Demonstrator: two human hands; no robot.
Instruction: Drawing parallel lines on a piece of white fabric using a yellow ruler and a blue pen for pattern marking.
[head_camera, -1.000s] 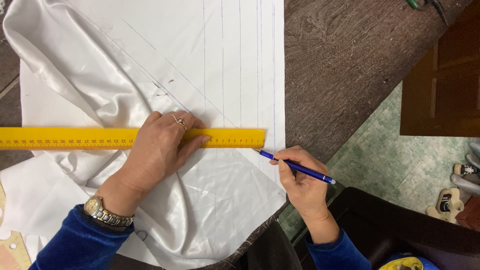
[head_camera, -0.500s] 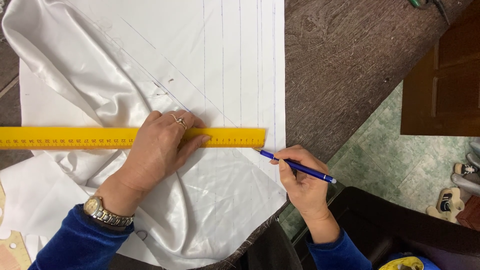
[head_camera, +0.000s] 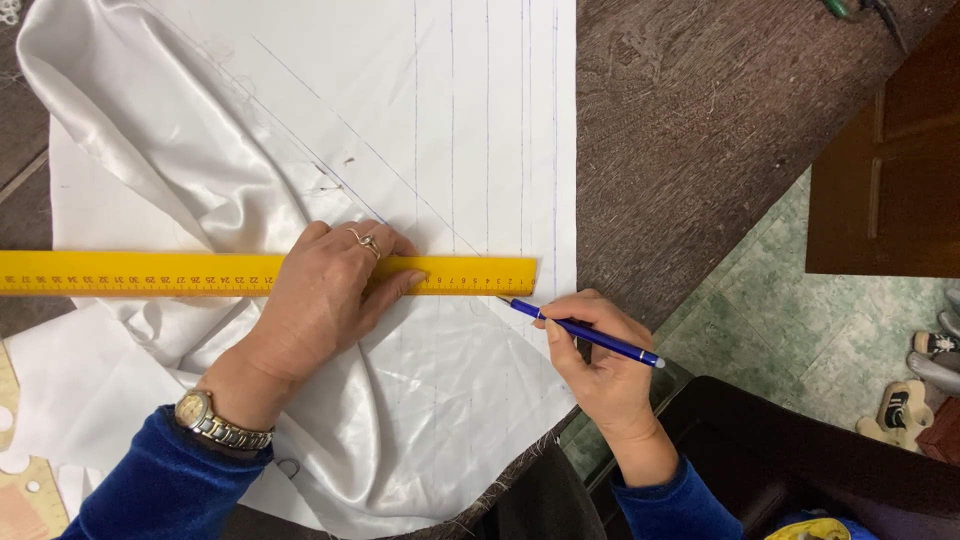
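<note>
Here, head view, centre of frame: left hand (head_camera: 325, 300) pressed flat, fingers spread, on yellow ruler (head_camera: 140, 273), gripping nothing. Ruler laid level from left edge to centre across white satin fabric (head_camera: 200, 150) marked with thin blue lines. Right hand (head_camera: 595, 365) at lower centre-right, fingers closed around blue pen (head_camera: 585, 333), tip touching fabric just below ruler's right end. Dark wooden table (head_camera: 690, 120) at upper right.

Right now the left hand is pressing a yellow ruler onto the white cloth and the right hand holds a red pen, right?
Not quite: the pen is blue, as the head view shows. The left hand does press the yellow ruler onto the white cloth, and the right hand holds the pen.
</note>
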